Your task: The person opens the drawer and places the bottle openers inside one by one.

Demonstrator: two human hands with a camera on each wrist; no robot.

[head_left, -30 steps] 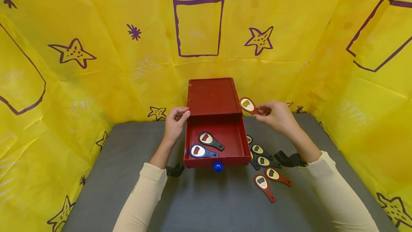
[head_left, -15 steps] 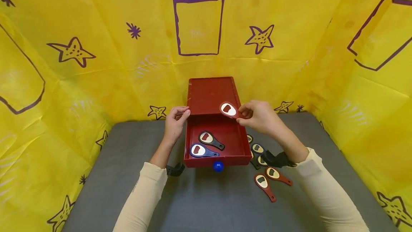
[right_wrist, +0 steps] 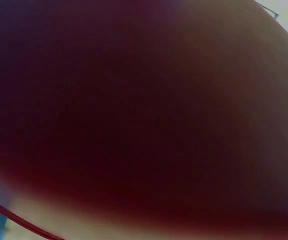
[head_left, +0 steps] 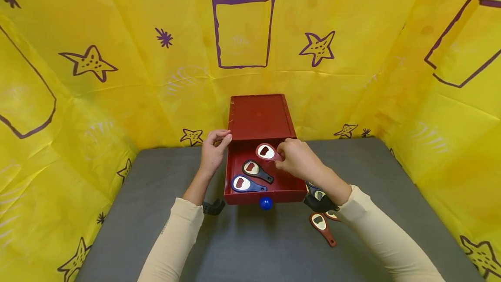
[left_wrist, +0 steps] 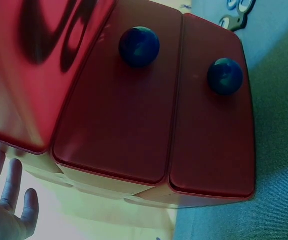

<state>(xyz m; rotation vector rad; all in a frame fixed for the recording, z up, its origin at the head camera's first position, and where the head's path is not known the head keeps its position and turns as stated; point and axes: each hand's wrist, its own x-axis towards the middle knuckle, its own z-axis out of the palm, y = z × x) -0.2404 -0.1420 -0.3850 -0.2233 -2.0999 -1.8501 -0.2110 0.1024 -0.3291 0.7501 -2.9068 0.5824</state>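
A red drawer unit (head_left: 258, 117) stands on the table, its top drawer (head_left: 289, 184) pulled out. My left hand (head_left: 212, 154) touches the unit's left front edge with thumb and forefinger; in the left wrist view its other fingers (left_wrist: 11, 185) are loosely extended beside the unit. My right hand (head_left: 299, 158) pinches the handle of a red bottle opener (head_left: 267, 152) over the drawer's inside. Below that opener, a black bottle opener (head_left: 256, 170) and a blue bottle opener (head_left: 247, 184) lie in the drawer. A dark, blurred surface fills most of the right wrist view.
Blue ball knobs (head_left: 265, 203) mark the drawer fronts; two lower drawers (left_wrist: 119, 110) are shut. Right of the unit lie a red bottle opener (head_left: 322, 229) and several others, partly hidden under my right wrist. A yellow patterned cloth (head_left: 156, 112) encloses the grey table (head_left: 250, 247).
My right hand has carried the red bottle opener left and down, from beside the unit into the space over the drawer. The left hand has stayed at the unit's edge.
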